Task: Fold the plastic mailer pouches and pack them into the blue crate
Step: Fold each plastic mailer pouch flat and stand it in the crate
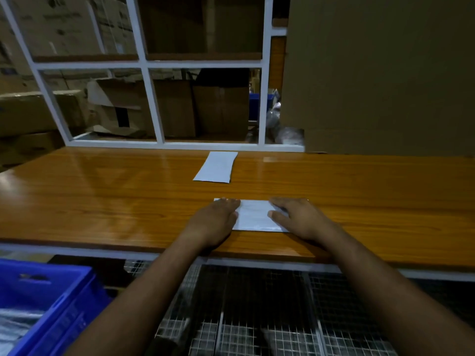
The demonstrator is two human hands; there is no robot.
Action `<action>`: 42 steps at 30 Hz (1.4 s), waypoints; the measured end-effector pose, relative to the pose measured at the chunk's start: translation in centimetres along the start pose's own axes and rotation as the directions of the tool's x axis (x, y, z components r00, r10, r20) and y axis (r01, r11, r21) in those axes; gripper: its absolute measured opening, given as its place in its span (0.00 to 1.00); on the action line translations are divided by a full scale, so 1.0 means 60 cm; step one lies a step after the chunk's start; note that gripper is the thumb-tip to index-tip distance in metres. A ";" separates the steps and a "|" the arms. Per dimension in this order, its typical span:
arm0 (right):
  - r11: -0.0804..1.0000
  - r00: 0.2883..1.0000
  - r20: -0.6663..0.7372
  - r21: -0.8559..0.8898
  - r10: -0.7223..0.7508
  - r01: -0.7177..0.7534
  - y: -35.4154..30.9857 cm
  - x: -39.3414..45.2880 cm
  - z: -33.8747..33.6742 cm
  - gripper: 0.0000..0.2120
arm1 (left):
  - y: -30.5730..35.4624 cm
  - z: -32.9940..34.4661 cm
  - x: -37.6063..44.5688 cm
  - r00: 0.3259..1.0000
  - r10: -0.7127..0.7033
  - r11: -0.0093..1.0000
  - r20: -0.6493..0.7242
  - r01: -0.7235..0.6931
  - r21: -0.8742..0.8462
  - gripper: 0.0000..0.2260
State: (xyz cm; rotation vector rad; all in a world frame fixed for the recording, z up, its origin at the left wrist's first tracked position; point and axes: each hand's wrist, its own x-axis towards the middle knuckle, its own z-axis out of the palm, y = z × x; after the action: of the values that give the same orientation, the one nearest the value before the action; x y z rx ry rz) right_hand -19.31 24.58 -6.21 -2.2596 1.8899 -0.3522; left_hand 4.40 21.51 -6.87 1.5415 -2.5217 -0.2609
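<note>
Blue plastic crate (48, 301) cut off at lower left corner; its contents blurred. Printing on upper-left brown cardboard boxes (59, 24) illegible.

Warehouse packing station. Beyond left hand (216, 222) and right hand (300, 219): white-framed partition (151, 104), stacked cardboard cartons (180, 109) behind it, some torn open. Large cardboard sheet (380, 73) far right of right hand. Glossy wooden worktop (102, 196) under hands. Wire-mesh shelving (257, 317) below wrists. Blue crate (51, 299) near-left of left hand, plastic mailer pouches (15, 327) inside. Dim storage lighting.
</note>
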 end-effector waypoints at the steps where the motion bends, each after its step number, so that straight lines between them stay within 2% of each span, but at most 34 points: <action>1: 1.000 1.000 0.013 -0.025 -0.008 0.008 0.002 -0.001 0.007 0.28 | -0.004 0.005 0.000 1.000 0.008 1.000 -0.012 -0.008 -0.011 0.22; 4: 0.988 0.998 0.060 -0.153 -0.025 0.034 -0.002 0.003 0.023 0.28 | -0.014 0.013 0.003 0.999 0.014 0.999 -0.034 -0.015 -0.028 0.22; 11: 0.971 0.993 0.110 -0.237 0.040 -0.013 0.000 0.018 0.029 0.29 | -0.028 0.021 0.013 0.999 -0.035 0.998 0.023 0.034 0.054 0.25; 13: 0.978 0.988 0.152 -0.208 0.040 -0.007 0.005 0.011 0.026 0.30 | -0.025 0.017 0.007 0.998 -0.045 0.999 0.042 0.044 0.026 0.26; 15: 0.995 0.984 0.176 -0.101 0.007 0.011 0.012 0.003 0.011 0.30 | -0.026 0.003 0.004 0.997 -0.044 0.999 0.066 0.045 -0.009 0.27; 17: 1.000 0.995 0.102 0.012 0.002 -0.003 0.028 -0.006 -0.008 0.30 | -0.032 -0.010 0.004 0.999 -0.018 1.000 0.046 0.017 0.014 0.27; 19: 1.000 0.999 0.037 -0.001 0.026 -0.026 0.053 -0.016 -0.020 0.31 | -0.037 -0.017 0.002 1.000 0.016 0.999 0.005 -0.016 0.035 0.27; 21: 0.999 0.997 0.062 -0.021 0.041 -0.039 0.072 -0.026 -0.021 0.34 | -0.038 -0.018 -0.001 0.998 0.039 0.999 0.042 -0.040 0.023 0.26; 23: 0.996 0.995 0.097 -0.086 0.034 -0.026 0.081 -0.033 -0.015 0.38 | -0.042 -0.016 -0.002 0.994 0.058 0.998 0.091 -0.061 0.033 0.27; 27: 0.976 0.990 0.129 -0.216 0.047 -0.019 0.086 -0.031 -0.016 0.40 | -0.058 -0.009 0.004 0.994 0.075 0.994 0.080 -0.080 0.068 0.30; 31: 0.907 0.989 0.121 -0.421 0.080 -0.022 0.081 -0.028 -0.013 0.41 | -0.060 -0.004 0.011 0.993 0.040 0.994 0.112 -0.051 0.095 0.31; 32: 0.907 0.990 0.112 -0.420 0.085 -0.031 0.081 -0.029 -0.011 0.41 | -0.058 -0.008 0.013 0.990 0.016 0.991 0.140 -0.033 0.126 0.31; 34: 0.950 0.991 0.097 -0.306 0.092 -0.058 0.082 -0.036 -0.008 0.40 | -0.049 -0.016 0.014 0.986 -0.041 0.980 0.164 0.008 0.197 0.33; 36: 0.988 0.995 0.032 -0.130 0.093 -0.088 0.084 -0.046 -0.006 0.34 | -0.023 -0.021 0.009 0.996 -0.038 0.966 0.084 0.015 0.260 0.35; 38: 0.996 0.995 -0.071 -0.041 0.074 -0.077 0.085 -0.054 -0.006 0.28 | 0.031 -0.020 0.006 0.999 0.041 0.960 -0.024 -0.033 0.278 0.32; 42: 0.992 0.998 -0.034 -0.113 0.048 -0.052 0.087 -0.054 -0.002 0.24 | 0.158 0.009 0.027 0.986 0.164 0.978 -0.029 -0.159 0.132 0.26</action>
State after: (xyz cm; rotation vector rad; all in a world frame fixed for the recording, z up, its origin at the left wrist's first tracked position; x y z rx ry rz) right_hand -24.80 26.82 -7.82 -2.2854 2.0271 -0.2806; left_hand -4.61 24.32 -5.04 1.3581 -2.6603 -0.0447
